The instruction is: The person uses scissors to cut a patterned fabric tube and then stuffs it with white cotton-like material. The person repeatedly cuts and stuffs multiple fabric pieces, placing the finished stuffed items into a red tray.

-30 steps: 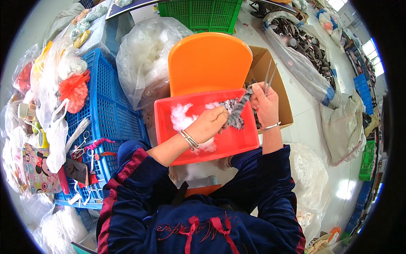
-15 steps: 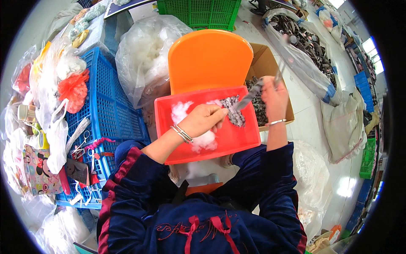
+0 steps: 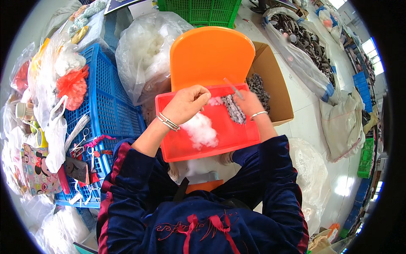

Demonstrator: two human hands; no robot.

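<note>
Above the left part of a red tray (image 3: 237,137), my left hand (image 3: 188,103) has its fingers curled together; what they hold, if anything, is hidden. A clump of white stuffing (image 3: 201,132) lies in the tray just below that hand. My right hand (image 3: 249,104), slightly blurred, is closed around a thin grey rod-like tool (image 3: 232,86) that points up and to the left. Between the hands lie mottled grey-and-black fuzzy pieces (image 3: 234,110), with a small pink tuft (image 3: 215,101) beside them.
Behind the tray rises an orange chair back (image 3: 211,55). A cardboard box (image 3: 277,84) with more fuzzy pieces stands to its right, and a clear bag of white stuffing (image 3: 148,51) to its left. Blue crates (image 3: 103,89) at the left carry bags and scissors.
The grey strip stretched between my hands is out of sight. My right hand has come down and left over the tray, and my left hand has shifted up and left.
</note>
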